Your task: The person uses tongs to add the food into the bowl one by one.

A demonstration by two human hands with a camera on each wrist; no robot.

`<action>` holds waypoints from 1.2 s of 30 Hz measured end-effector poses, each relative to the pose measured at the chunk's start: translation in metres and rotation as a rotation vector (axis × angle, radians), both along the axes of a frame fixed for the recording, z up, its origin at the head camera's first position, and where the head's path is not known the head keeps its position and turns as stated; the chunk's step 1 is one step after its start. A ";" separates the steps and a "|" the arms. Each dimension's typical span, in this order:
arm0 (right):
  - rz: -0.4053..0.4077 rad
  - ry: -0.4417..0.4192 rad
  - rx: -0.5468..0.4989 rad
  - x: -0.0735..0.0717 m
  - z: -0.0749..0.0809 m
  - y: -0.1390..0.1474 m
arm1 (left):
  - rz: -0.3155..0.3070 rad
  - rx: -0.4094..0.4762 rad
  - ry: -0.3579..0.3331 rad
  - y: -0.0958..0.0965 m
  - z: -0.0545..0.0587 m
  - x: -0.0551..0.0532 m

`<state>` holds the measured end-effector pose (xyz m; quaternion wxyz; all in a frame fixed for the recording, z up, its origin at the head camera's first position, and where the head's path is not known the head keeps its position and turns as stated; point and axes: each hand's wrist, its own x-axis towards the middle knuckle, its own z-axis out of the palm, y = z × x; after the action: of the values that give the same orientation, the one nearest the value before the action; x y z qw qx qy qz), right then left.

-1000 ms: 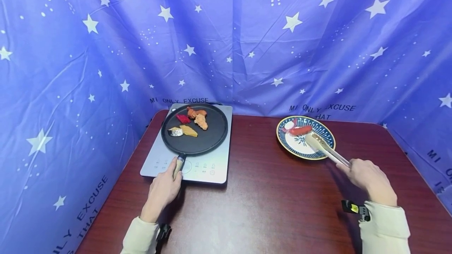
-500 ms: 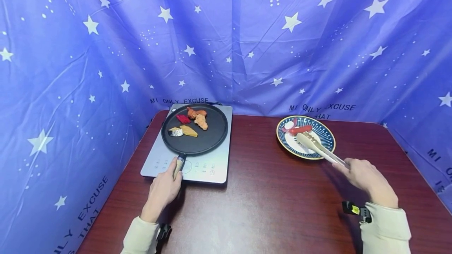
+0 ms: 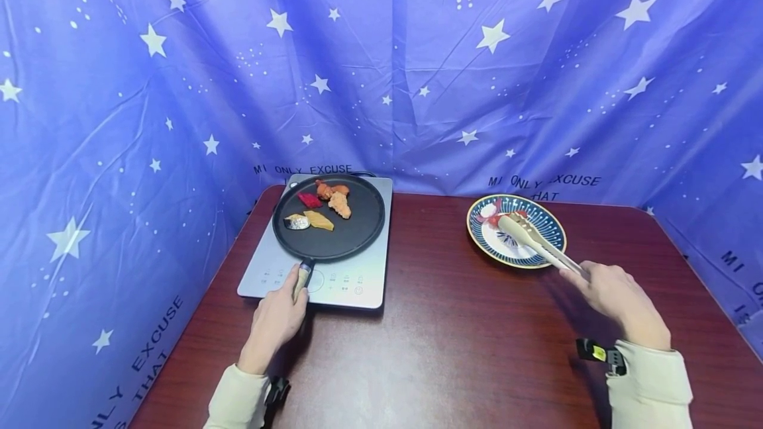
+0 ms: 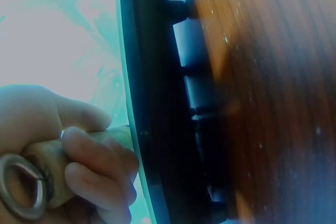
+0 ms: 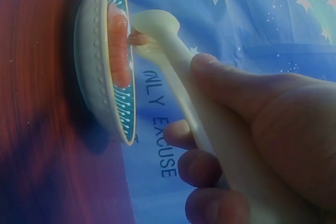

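Observation:
My left hand (image 3: 277,316) grips the wooden handle (image 3: 303,278) of a flat black pan (image 3: 322,243). In the left wrist view, the fingers curl round that handle (image 4: 44,161) near its ring. My right hand (image 3: 620,300) holds cream tongs (image 3: 545,248), their tips low over a blue-and-white patterned plate (image 3: 553,234). A reddish sausage (image 5: 119,51) lies in the plate beside the tips; the tongs hide most of it in the head view. Something brownish (image 5: 137,39) shows between the tips; whether it is pinched, I cannot tell. A pale pink-edged piece (image 3: 489,210) lies at the plate's left.
Under the pan stands a silver induction cooker (image 3: 369,283). On the pan lie a fried piece (image 3: 340,205), a red piece (image 3: 309,200), a yellow piece (image 3: 320,220), a silver-skinned piece (image 3: 297,222) and orange-brown food (image 3: 324,190). A starry blue curtain (image 3: 417,118) borders the dark-red table (image 3: 429,336).
The tongs' tips have moved left, then slightly away from me, now over the sausage in the head view. My left hand and the pan stay in place.

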<state>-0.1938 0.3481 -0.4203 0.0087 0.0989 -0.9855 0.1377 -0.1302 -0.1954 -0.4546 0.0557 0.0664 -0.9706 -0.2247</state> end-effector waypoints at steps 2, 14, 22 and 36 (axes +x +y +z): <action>0.000 0.012 -0.009 0.000 0.003 -0.002 | 0.001 0.000 0.001 0.000 0.000 0.000; 0.026 0.085 -0.005 -0.004 0.020 -0.019 | -0.002 0.005 -0.003 0.000 0.001 0.000; 0.059 0.117 0.021 -0.008 0.028 -0.033 | -0.004 0.008 -0.006 -0.001 0.000 -0.001; 0.124 0.155 0.028 -0.016 0.040 -0.070 | -0.006 0.015 0.004 -0.001 0.001 0.000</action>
<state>-0.2102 0.2785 -0.3808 0.0750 0.1702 -0.9757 0.1161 -0.1301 -0.1961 -0.4537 0.0566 0.0633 -0.9690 -0.2321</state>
